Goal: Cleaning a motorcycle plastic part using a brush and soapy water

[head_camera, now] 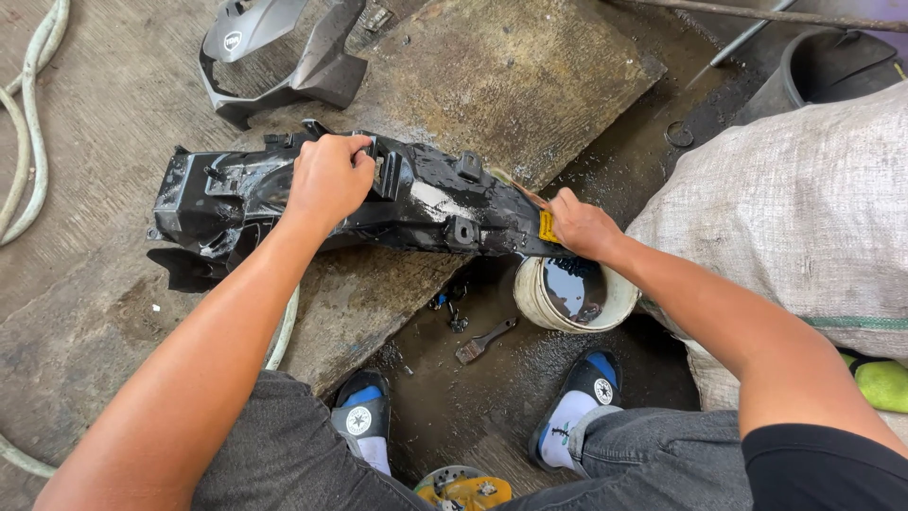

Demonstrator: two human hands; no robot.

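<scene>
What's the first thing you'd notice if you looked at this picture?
The big, wet black plastic part lying across the middle, with the left hand gripping its top edge. Next, the right hand holding a brush against the part's right end, just above a white bucket of dark liquid on the dirty floor.

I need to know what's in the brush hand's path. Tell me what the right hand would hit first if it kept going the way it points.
The right hand points up-left with a brush. Straight on, it would first meet the wet black plastic fender, which the brush tip seems to touch already; depth is unclear.
</scene>
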